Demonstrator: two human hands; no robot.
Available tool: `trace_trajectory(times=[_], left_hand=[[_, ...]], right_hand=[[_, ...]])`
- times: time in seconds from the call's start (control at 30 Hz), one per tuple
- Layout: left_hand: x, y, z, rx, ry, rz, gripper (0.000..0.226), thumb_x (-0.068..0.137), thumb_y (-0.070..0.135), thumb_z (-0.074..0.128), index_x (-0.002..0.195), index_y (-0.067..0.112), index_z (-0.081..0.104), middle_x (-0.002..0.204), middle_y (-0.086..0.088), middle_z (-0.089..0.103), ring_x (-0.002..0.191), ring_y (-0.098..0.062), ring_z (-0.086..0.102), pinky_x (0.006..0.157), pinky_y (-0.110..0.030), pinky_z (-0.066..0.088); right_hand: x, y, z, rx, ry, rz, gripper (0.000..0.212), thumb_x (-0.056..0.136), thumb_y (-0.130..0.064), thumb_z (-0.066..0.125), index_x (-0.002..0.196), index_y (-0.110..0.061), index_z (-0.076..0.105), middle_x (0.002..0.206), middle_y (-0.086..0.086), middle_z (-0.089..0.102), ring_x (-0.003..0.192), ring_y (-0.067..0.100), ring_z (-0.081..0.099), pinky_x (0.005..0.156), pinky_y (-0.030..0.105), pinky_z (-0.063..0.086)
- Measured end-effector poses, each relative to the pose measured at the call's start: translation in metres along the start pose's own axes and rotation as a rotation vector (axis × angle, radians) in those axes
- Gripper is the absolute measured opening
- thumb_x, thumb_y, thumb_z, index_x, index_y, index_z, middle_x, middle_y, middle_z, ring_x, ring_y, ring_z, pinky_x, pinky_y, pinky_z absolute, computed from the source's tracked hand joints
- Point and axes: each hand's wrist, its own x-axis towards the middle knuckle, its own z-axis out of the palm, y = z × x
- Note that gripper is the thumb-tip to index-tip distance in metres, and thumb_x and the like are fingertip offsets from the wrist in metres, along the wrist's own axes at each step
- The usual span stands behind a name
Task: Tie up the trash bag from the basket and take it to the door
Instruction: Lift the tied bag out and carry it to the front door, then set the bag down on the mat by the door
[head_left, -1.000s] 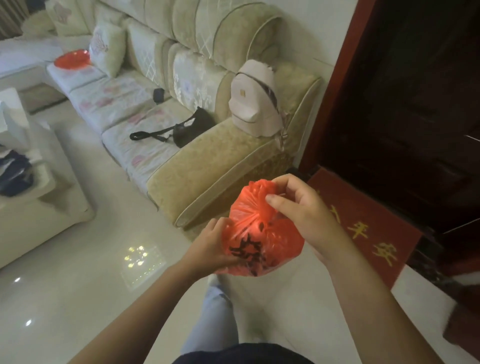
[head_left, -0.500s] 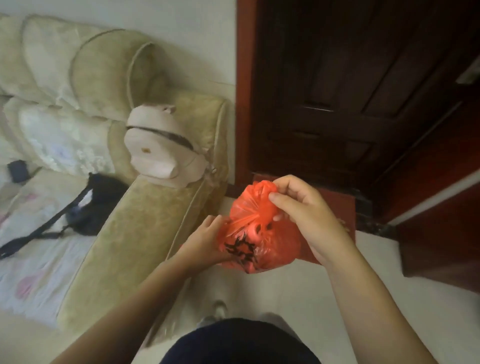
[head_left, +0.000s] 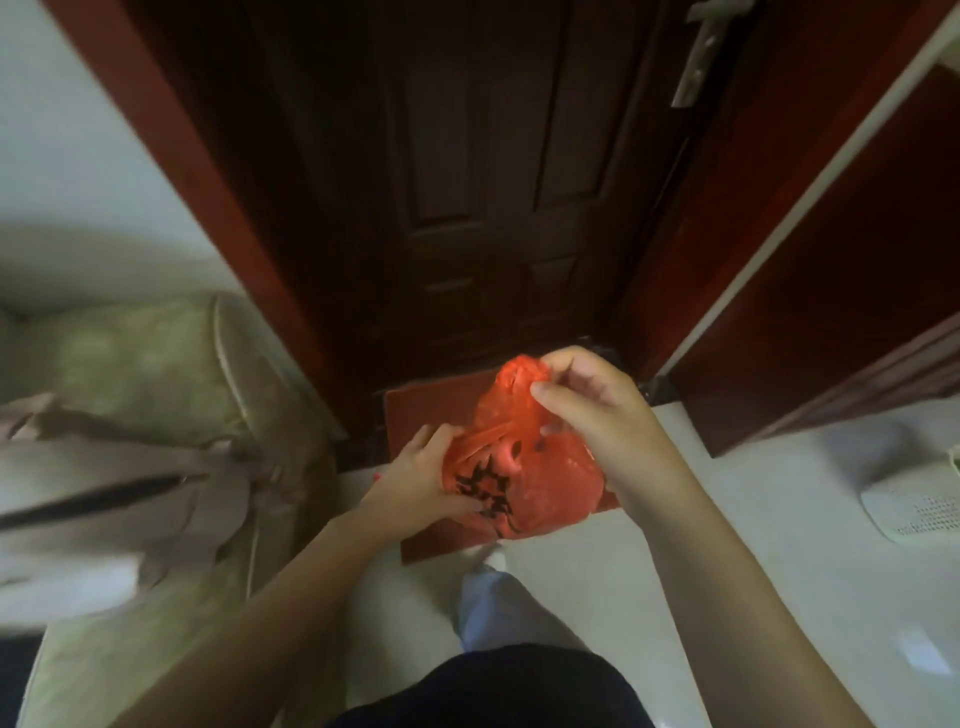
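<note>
A small red plastic trash bag (head_left: 540, 467) with black print hangs in the air in front of me, its top bunched together. My left hand (head_left: 421, 478) cups the bag's lower left side. My right hand (head_left: 587, 410) pinches the gathered top of the bag from the right. The dark wooden door (head_left: 467, 182) stands shut straight ahead, with a metal handle (head_left: 698, 57) at the upper right.
A red doormat (head_left: 421, 405) lies on the pale tile floor below the bag. A beige sofa arm (head_left: 156, 364) with a pale backpack (head_left: 93, 483) on it is at my left. A white perforated object (head_left: 914, 493) sits on the floor at the right.
The view has swung right from the sofa to face the door, which is now closer. Both hands keep hold of the bag in the same grip.
</note>
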Motion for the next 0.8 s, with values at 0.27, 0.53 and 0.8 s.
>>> trace_trajectory(times=[0.27,0.53,0.8], left_hand=[[0.125,0.039,-0.029,0.051,-0.036,0.078,0.076,0.061,0.035,0.080,0.124,0.024,0.039,0.123,-0.004,0.045,0.116,-0.022,0.046,0.101,-0.036,0.038],[0.232,0.072,-0.034,0.054,-0.125,0.148,0.086,0.056,0.028,0.085,0.129,0.014,0.042,0.130,-0.008,0.047,0.124,-0.024,0.044,0.102,-0.033,0.037],[0.335,0.113,-0.045,0.057,-0.312,0.284,0.074,0.067,0.026,0.079,0.132,0.018,0.042,0.126,-0.002,0.051,0.114,-0.012,0.050,0.086,-0.017,0.034]], right_hand=[[0.091,-0.005,-0.062,0.144,0.134,0.018,0.010,0.089,-0.010,0.051,0.087,-0.001,0.057,0.085,0.010,0.061,0.077,0.019,0.057,0.062,0.023,0.048],[0.157,0.002,-0.110,0.233,0.308,0.020,0.011,0.086,-0.019,0.054,0.078,-0.021,0.061,0.085,0.006,0.060,0.080,0.017,0.058,0.069,0.032,0.050],[0.230,0.011,-0.153,0.267,0.522,0.051,0.010,0.082,-0.020,0.053,0.082,-0.015,0.061,0.079,0.007,0.061,0.075,0.024,0.056,0.070,0.044,0.048]])
